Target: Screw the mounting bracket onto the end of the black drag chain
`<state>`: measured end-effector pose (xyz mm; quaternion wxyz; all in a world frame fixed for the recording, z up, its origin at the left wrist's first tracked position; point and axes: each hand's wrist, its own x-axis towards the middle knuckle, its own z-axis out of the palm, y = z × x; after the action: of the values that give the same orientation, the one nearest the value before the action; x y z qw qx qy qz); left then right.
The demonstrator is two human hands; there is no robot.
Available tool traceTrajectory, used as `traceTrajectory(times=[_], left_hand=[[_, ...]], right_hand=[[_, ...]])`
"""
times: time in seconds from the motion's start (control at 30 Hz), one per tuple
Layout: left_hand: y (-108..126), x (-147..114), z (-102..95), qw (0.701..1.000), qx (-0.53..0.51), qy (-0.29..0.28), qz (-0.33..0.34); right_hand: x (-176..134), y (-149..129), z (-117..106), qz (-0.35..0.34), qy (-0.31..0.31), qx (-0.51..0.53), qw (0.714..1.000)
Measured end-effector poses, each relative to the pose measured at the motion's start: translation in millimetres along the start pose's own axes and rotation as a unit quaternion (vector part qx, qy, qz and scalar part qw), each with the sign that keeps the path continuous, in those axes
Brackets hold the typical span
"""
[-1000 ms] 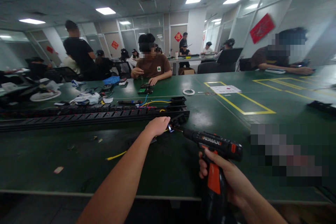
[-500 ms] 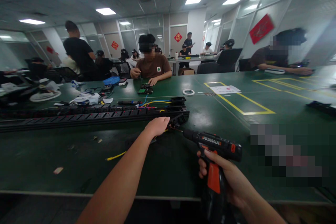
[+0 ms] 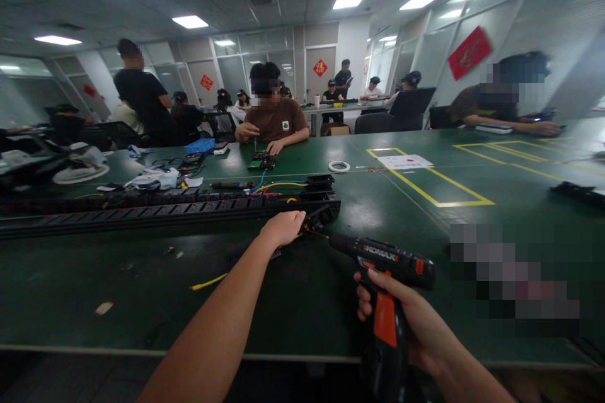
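Note:
My right hand point(image 3: 392, 302) is wrapped round the grip of a black and orange cordless drill point(image 3: 382, 258). The drill points left, and its thin bit meets a small black housing point(image 3: 321, 219) with metal parts and wires inside. Closed on that housing's left side is my left hand point(image 3: 284, 227); its fingertips are mostly hidden behind the hand. Behind it lies a long black power strip point(image 3: 189, 210) with a row of sockets. A yellow wire point(image 3: 208, 282) sticks out to the left from under my left forearm.
On the green table point(image 3: 155, 302) are a roll of white tape point(image 3: 339, 167), a printed sheet point(image 3: 405, 162) and a blue basket point(image 3: 200, 145). Blue and yellow wires point(image 3: 283, 184) run to black end pieces. Across the table a co-worker point(image 3: 274, 116) handles a circuit board point(image 3: 261, 164).
My hands, the drill and the housing stay almost still. The co-worker across the table has shifted a hand slightly over the circuit board.

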<state>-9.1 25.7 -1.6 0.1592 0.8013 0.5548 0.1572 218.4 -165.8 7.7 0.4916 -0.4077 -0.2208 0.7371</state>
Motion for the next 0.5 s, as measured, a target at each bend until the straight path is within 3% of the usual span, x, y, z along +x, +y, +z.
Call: traceTrajectory(times=[0.5], left_hand=[[2.8, -1.3, -0.7, 1.000, 0.005, -0.002, -0.013]], right_hand=[[0.9, 0.7, -1.7, -0.007, -0.006, 0.000, 1.000]])
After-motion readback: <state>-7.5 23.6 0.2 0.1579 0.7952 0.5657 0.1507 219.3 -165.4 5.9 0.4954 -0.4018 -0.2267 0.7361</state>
